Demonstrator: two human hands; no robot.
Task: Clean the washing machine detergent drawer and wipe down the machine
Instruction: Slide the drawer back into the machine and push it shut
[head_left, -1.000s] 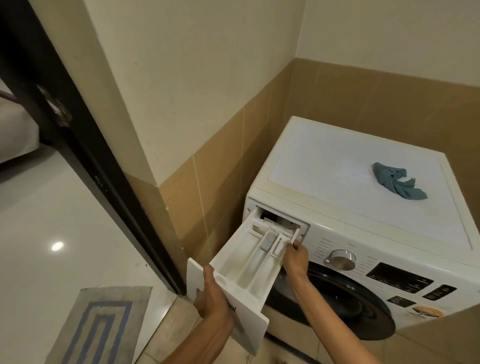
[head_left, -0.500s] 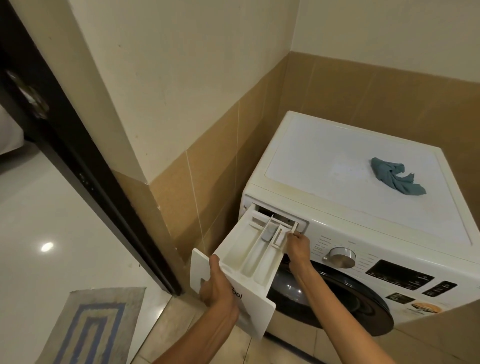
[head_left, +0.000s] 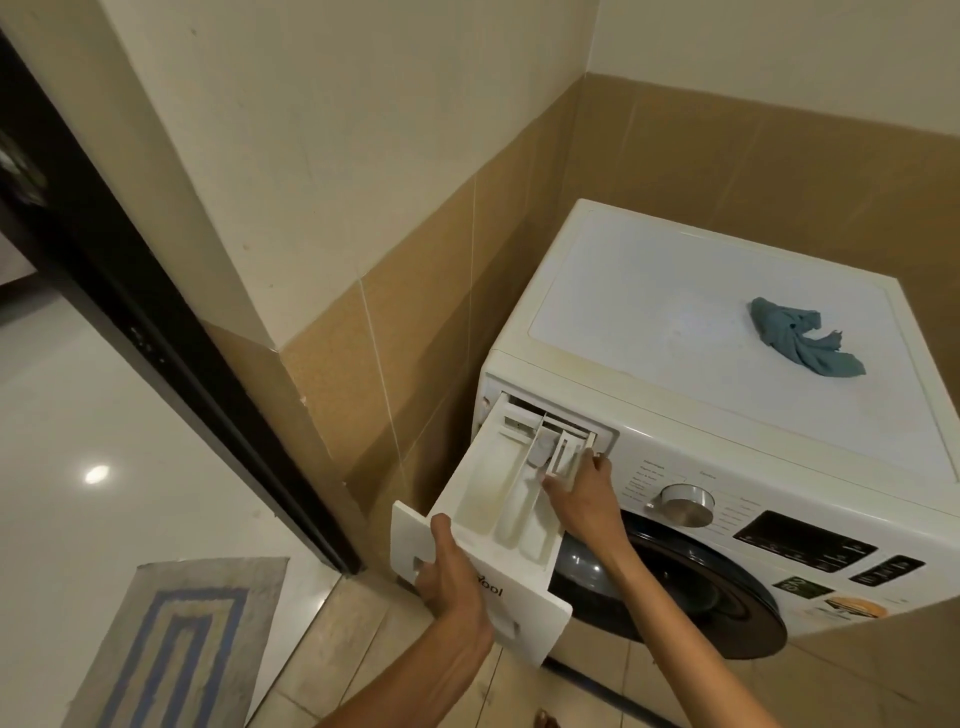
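Fingers (head_left: 558, 480) of right hand (head_left: 584, 493) being curled into rear right compartment of detergent drawer (head_left: 488, 499), thumb outside wall, wall being pinched. Front panel being gripped by left hand (head_left: 452, 571), lower centre of frame. Since half a second ago, drawer barely being shifted, still pulled out of washing machine (head_left: 675, 415); release judged not yet achieved. Cloth (head_left: 800, 338) being left unused on lid, right of frame.
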